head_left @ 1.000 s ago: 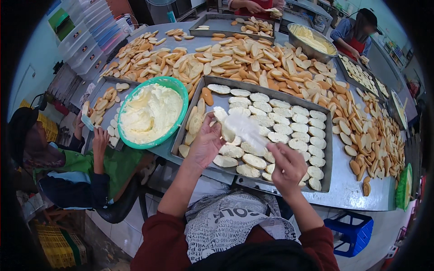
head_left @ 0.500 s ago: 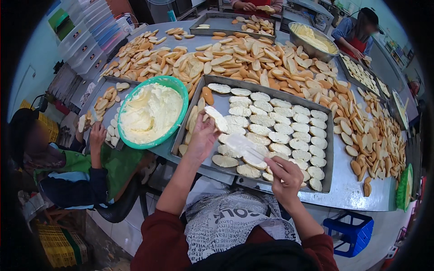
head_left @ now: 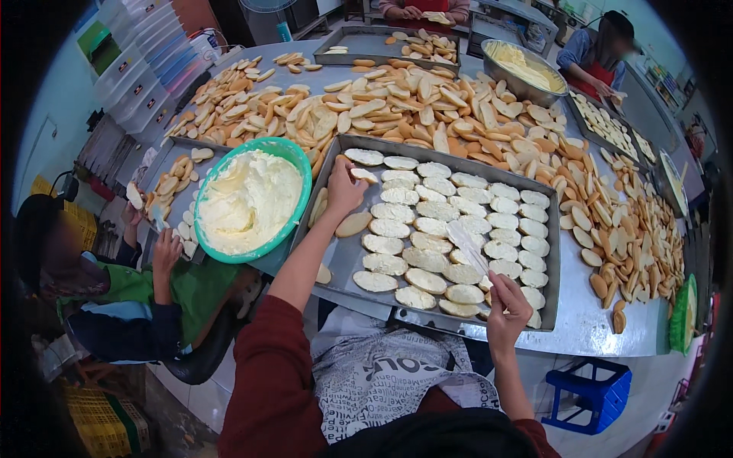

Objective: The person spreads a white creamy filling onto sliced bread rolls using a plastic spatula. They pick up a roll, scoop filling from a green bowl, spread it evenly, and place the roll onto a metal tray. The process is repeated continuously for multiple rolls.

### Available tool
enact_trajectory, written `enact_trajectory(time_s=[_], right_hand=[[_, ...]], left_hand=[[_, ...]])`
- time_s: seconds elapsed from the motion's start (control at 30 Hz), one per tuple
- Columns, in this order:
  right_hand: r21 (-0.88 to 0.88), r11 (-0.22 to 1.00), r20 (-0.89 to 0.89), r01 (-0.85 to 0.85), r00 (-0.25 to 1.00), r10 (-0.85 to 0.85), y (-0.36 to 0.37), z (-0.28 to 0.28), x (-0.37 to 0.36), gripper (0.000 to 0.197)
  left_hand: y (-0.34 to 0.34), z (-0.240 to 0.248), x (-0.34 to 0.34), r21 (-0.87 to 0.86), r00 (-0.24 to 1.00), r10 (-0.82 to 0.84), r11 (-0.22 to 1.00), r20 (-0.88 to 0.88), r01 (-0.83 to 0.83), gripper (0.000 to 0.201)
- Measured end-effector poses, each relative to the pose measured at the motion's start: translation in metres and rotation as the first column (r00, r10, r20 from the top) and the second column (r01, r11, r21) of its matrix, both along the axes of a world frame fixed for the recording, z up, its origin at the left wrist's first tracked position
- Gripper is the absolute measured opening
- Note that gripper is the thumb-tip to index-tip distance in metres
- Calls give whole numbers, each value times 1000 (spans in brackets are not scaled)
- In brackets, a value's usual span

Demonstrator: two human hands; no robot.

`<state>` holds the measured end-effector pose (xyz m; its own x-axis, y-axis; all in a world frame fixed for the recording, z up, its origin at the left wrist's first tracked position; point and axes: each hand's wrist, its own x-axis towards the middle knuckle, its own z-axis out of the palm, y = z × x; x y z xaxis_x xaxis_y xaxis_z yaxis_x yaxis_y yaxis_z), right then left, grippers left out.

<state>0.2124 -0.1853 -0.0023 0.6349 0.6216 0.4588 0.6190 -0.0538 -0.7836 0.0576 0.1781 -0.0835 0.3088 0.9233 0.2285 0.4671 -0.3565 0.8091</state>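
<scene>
My left hand (head_left: 345,191) pinches a cream-coated bread slice (head_left: 364,175) at the far left part of a metal tray (head_left: 553,237). Its fingers are closed round the slice, just left of the coated rows. In my right hand (head_left: 507,307) is a pale, flat spatula (head_left: 466,244), its blade above the middle of the tray. Rows of cream-spread bread slices (head_left: 383,263) lie flat there. Some uncoated slices (head_left: 353,224) rest along the tray's left side, partly behind my left forearm. A green bowl (head_left: 303,191) of pale cream (head_left: 252,195) stands left of the tray.
Heaps of plain bread slices (head_left: 427,99) cover the table behind and right of the tray. At the left sits a co-worker in a green apron (head_left: 198,294); two more work across the table. A metal bowl (head_left: 527,72) stands far right, a blue stool (head_left: 588,397) below.
My left hand has moved away from me with the coated slice, toward the tray's far left corner. My right hand and the spatula have shifted slightly right and nearer me.
</scene>
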Motion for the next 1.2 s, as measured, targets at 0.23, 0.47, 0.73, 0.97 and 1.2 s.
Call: enact_trajectory(time_s=[0.23,0.47,0.73,0.97,1.2], right_hand=[[7,1000,-6,19,1000,-19,-2,-5,3,31],[2,1000,3,27,1000,-27,-1,-5,3,30],[-2,1000,-5,19,1000,-19,-4,-7,5,29],[-3,1000,-59,20,998,-21,-9,-10,7,29],[14,1000,-51,20,999,-19,-6,-8,6,29]], left_hand=[[11,2,-6,405,926,114,913,-361,45,39],[12,-3,-9,568,796,334,823,-506,16,26],[15,1,0,472,650,346,881,-677,22,29],[23,7,-4,392,672,233,916,-703,92,37],[30,18,2,377,708,188,919,-681,119,24]])
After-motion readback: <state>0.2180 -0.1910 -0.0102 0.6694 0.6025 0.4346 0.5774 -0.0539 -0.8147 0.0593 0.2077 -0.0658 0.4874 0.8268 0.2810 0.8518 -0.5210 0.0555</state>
